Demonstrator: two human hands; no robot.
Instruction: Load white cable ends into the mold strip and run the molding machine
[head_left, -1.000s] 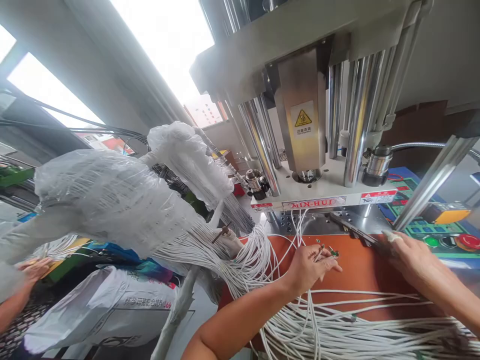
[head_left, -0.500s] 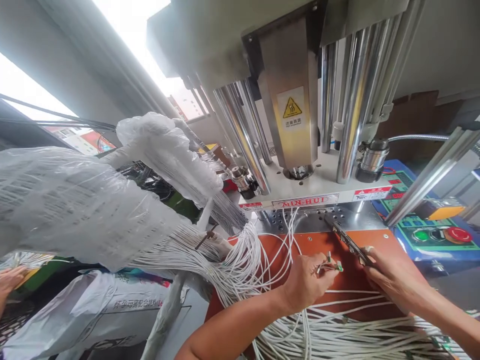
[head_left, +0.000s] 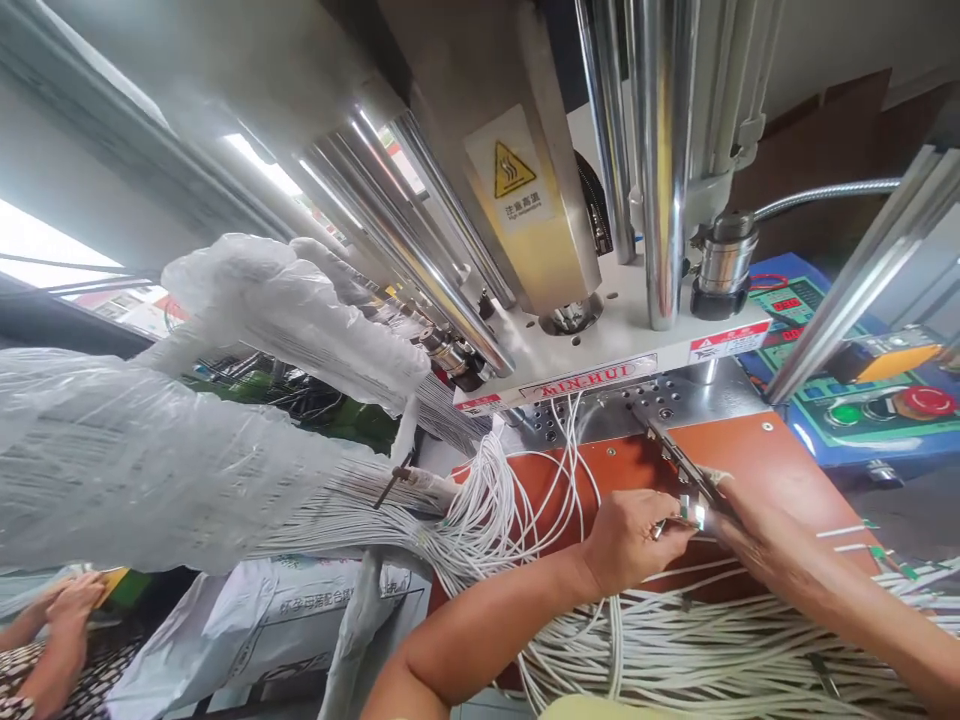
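Pinched in my left hand (head_left: 637, 545) are thin cable ends with small green circuit boards (head_left: 699, 516), one showing bright in the light. A short metal tip also pokes out of the fingers; its kind cannot be made out. My right hand (head_left: 754, 535) grips the near end of a long, narrow dark metal mould bar (head_left: 686, 465). The bar slants toward the press bed (head_left: 705, 400). The boards are close beside the bar; whether they touch it cannot be told. White cables (head_left: 645, 650) lie thick beneath both forearms on the orange-brown work board (head_left: 795, 465).
Above the bed stands a press with steel columns (head_left: 667, 200) and a heat-warning label (head_left: 510, 180). At right is a blue control box (head_left: 817, 420) with a red button (head_left: 930, 402). Plastic-wrapped cable bundles (head_left: 150, 450) hang left. Another person's hands (head_left: 75, 600) show lower left.
The view has shifted and tilted. My left hand has brought the circuit boards right up to my right hand and the mould bar. The other person's hands show more fully.
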